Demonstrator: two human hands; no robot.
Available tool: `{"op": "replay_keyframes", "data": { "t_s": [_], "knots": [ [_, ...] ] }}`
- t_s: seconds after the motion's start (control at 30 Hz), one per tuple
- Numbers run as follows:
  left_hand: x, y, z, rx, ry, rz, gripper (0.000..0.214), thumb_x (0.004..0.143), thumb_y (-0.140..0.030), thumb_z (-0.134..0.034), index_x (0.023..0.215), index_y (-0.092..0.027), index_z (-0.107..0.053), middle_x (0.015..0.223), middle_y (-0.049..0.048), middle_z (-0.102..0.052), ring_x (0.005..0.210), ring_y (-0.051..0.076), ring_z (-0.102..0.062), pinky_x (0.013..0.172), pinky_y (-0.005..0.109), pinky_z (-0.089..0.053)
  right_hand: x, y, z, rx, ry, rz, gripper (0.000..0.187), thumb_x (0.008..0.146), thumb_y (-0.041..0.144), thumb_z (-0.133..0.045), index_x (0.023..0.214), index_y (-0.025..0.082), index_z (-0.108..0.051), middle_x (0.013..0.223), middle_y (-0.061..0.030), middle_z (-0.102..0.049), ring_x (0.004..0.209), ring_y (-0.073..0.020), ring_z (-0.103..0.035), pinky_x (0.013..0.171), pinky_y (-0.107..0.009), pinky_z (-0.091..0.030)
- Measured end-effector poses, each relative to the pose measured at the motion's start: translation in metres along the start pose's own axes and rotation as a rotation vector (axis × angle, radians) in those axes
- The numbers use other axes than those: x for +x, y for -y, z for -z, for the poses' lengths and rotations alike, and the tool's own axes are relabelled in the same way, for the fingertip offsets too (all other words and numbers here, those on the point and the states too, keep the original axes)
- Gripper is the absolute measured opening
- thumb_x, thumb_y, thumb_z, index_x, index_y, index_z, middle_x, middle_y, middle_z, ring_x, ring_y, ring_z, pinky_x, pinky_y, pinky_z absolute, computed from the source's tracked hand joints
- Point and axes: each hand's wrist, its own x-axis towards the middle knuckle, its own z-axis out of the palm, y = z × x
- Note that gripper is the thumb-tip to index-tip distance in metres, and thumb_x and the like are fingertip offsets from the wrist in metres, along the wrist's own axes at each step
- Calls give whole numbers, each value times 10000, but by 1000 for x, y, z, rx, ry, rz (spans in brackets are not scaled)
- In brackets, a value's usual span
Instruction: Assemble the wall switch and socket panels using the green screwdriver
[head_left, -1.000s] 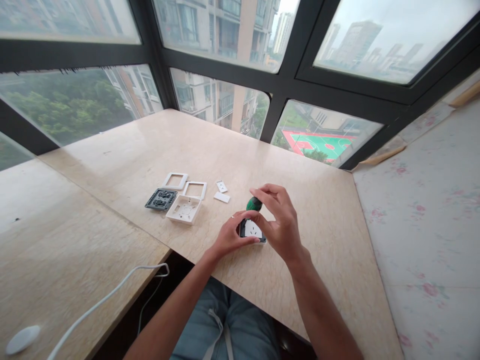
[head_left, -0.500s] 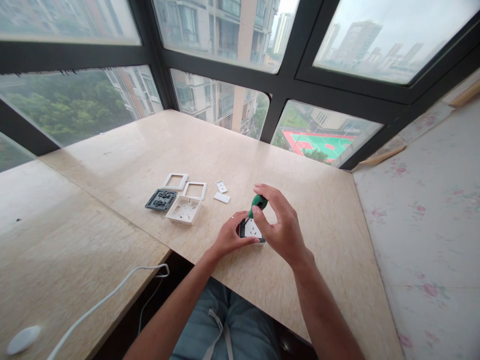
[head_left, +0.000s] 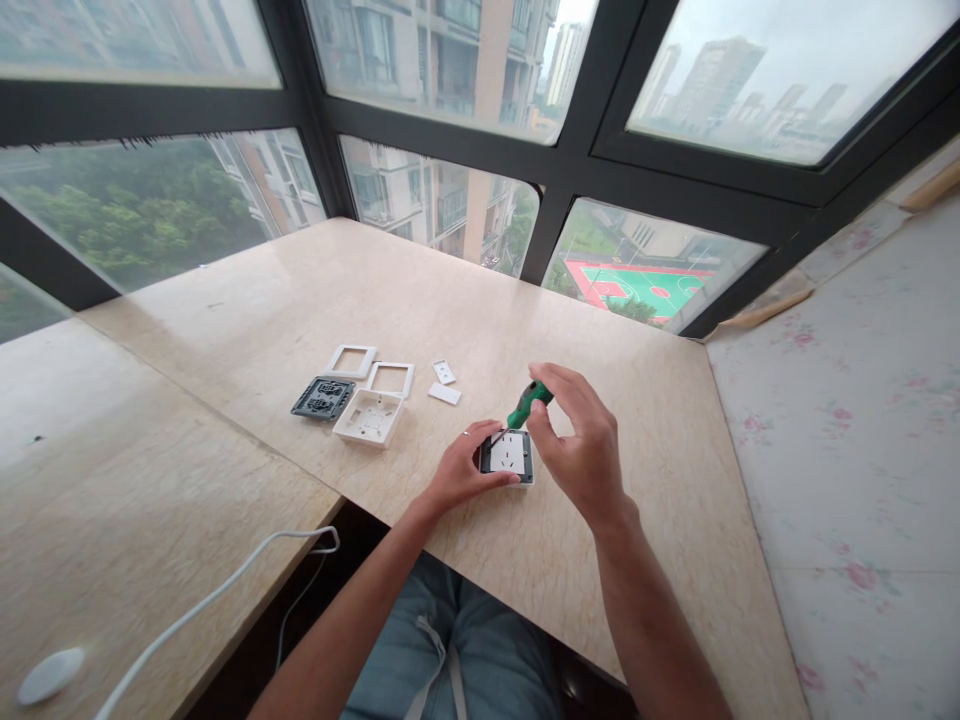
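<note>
My left hand (head_left: pixel 466 470) grips a wall socket (head_left: pixel 508 455) by its sides and holds it down on the stone counter. The socket has a white slotted face in a dark frame, set in a white box. Pinched in my right hand (head_left: pixel 574 430) is a screwdriver (head_left: pixel 529 403) with a green and black handle. It leans to the right, and its thin shaft reaches down to the socket's upper left part, close to my left fingers. Whether the tip sits in a screw is too small to tell.
Left of my hands lie a white back box (head_left: pixel 370 418), a dark socket module (head_left: pixel 323 398), two white frames (head_left: pixel 391 379) and two small white plates (head_left: pixel 445 394). A white cable (head_left: pixel 217 595) runs over the left counter (head_left: pixel 172 500) near its edge. Windows and a papered wall (head_left: pixel 840 450) border the counter.
The screwdriver handle has tilted further right, with my right hand moving right along with it. More of the socket's face now shows. My left hand stays in place.
</note>
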Motion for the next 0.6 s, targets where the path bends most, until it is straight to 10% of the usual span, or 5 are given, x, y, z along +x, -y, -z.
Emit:
{"op": "replay_keyframes", "data": {
  "t_s": [0.33,0.6],
  "knots": [
    [0,1,0,-9,4,-9,737,677,-486,-848,1315,-244,-569,1371,126,-579,1316,320,-512,1109,510,-414,-1,-7,2,24,-46,-120,195,932,252,-603,1100,227,-699,1090,-98,-661,1010,-231,-674,889,-444,-588],
    [0,0,0,-5,5,-22,726,676,-490,-847,1307,-253,-575,1361,114,-589,1300,327,-523,1090,504,-434,-8,-9,-14,444,-25,-263,346,874,248,-675,1180,255,-514,1323,-102,-568,1188,-223,-634,913,-399,-606]
  ]
}}
